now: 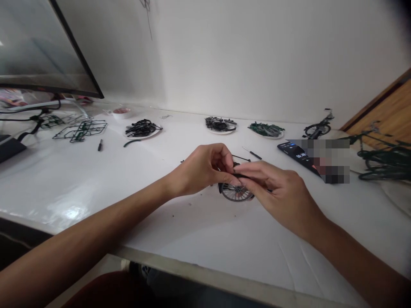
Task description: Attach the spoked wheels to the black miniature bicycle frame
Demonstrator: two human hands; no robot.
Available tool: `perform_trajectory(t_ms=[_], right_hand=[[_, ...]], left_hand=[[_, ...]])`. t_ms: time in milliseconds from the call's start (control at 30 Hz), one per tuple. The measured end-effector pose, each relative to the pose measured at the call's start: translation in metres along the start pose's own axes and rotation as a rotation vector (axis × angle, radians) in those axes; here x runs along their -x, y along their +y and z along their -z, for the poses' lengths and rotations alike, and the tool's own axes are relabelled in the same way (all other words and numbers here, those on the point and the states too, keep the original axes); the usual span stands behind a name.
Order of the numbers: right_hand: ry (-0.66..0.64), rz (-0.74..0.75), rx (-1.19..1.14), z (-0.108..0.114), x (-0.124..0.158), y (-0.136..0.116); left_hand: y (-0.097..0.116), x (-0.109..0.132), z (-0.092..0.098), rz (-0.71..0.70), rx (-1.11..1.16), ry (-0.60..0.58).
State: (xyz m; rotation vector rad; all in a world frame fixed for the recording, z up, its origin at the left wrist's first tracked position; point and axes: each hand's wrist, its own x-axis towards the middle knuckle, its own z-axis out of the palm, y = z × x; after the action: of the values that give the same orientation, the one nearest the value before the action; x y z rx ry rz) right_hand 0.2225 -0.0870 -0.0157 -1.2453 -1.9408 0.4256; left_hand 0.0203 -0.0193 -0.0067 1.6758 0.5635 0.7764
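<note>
Near the middle of the white table [154, 222], a small model bicycle [237, 192] is held between my two hands, its spoked wheel facing me. My left hand [208, 169] is closed, with thumb and fingers pinching the dark part above the wheel. From the other side my right hand [272, 182] also grips that part, thumb and fingertips pressed together. The fingers cover much of the bicycle. Just behind the hands lies a small screwdriver [252, 152].
Plates of dark parts [143, 128], grey-black parts [220, 124] and green parts [266, 129] line the wall. Green sprue frames [81, 129] and another screwdriver [100, 145] lie left. A phone [298, 158], a black model bicycle [317, 128] and a green one [385, 156] stand right.
</note>
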Motion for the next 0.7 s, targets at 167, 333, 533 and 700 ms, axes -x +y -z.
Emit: perform_trajectory(t_ms=[167,333,533,700], right_hand=[[0.054,0.046,0.078,0.0011,0.0005,-0.0046],[0.272,0.017,0.143,0.0027,-0.0001,-0.0097],[0.324,-0.012,0.007,0.0072,-0.0049,-0.0068],[0.107,0.039,0.068,0.0041,-0.0019,-0.0043]], left_hand=[[0.0017,0.0000,-0.0008,-0.023,0.027,0.000],[0.0047,0.0014,-0.0004,0.006,-0.105,-0.021],[-0.0003,0.0012,-0.0038,0.037,-0.129,-0.007],[0.0029,0.0024,-0.0007,0.046,-0.072,0.042]])
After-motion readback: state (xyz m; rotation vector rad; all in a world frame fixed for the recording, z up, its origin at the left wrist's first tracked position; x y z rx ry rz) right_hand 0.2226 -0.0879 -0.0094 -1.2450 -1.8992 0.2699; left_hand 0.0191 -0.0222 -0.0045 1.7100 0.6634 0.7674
